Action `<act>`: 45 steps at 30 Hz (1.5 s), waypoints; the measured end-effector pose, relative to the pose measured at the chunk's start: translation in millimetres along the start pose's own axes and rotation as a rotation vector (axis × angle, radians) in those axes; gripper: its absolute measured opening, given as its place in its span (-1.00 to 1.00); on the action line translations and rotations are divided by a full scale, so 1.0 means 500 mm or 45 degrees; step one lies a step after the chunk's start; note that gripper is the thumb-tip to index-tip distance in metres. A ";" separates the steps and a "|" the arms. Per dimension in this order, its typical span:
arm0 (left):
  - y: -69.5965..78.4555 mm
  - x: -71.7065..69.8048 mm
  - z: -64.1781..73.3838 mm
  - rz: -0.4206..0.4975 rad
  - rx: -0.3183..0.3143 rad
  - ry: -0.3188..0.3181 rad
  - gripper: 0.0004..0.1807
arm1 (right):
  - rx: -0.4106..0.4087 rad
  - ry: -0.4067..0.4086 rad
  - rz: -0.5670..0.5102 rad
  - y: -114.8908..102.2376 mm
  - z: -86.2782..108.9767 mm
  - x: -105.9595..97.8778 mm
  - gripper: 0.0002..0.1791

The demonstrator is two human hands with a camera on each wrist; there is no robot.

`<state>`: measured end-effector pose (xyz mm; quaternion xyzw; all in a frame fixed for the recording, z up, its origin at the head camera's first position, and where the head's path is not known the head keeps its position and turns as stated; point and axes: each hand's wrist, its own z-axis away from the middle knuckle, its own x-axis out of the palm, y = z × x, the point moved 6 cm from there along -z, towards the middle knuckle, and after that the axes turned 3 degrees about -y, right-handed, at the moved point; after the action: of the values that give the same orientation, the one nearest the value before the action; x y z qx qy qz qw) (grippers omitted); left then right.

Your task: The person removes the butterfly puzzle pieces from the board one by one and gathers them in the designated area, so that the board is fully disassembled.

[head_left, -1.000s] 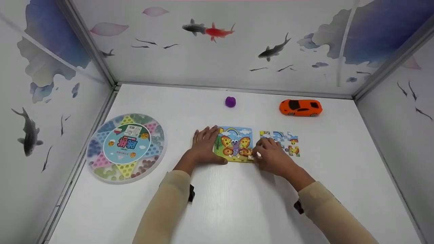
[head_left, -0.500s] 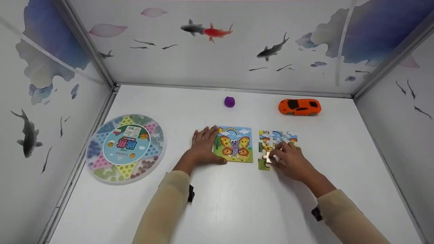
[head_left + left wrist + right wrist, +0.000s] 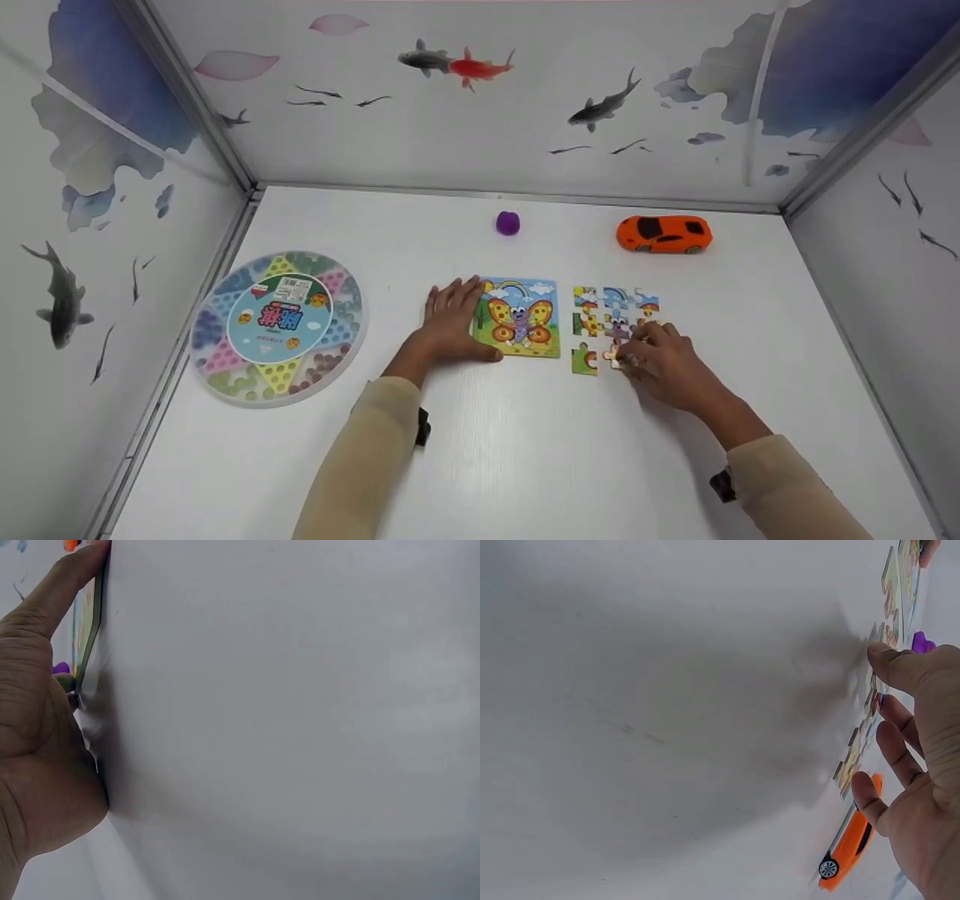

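A square butterfly picture board (image 3: 517, 319) lies on the table in the head view. My left hand (image 3: 454, 326) rests along its left side, fingers spread and thumb at the lower left corner. The left wrist view shows the board's edge (image 3: 90, 622) beside the thumb. To the right of the board, jigsaw pieces (image 3: 587, 324) lie in rows, slightly apart. My right hand (image 3: 667, 366) pinches a jigsaw piece (image 3: 613, 355) in the bottom row, just right of the lower left piece (image 3: 584, 360). Its fingers partly cover that piece and the ones at the right.
A round Chinese checkers box (image 3: 279, 328) lies at the left. Behind the board sits a small purple object (image 3: 508, 223), and an orange toy car (image 3: 664, 234) stands at the back right. Printed panels (image 3: 480, 127) enclose the white table (image 3: 495, 450).
My right hand has moved from the board's lower right corner to the right, carrying a jigsaw piece down to the bottom row. My left hand has stayed in place.
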<state>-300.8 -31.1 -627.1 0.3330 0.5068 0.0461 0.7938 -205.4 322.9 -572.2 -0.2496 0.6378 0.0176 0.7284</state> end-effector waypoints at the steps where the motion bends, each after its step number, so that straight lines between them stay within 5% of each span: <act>1: 0.000 0.000 0.000 0.000 -0.004 -0.001 0.53 | 0.004 -0.001 0.000 0.000 0.002 0.000 -0.67; 45: 0.026 -0.017 0.023 -0.004 -0.013 0.022 0.45 | 0.025 -0.038 0.042 -0.014 -0.014 0.006 -0.73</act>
<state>-291.7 -30.2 -609.7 0.3278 0.5139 0.0501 0.7912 -208.7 313.1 -573.0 -0.2315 0.6310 0.0270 0.7399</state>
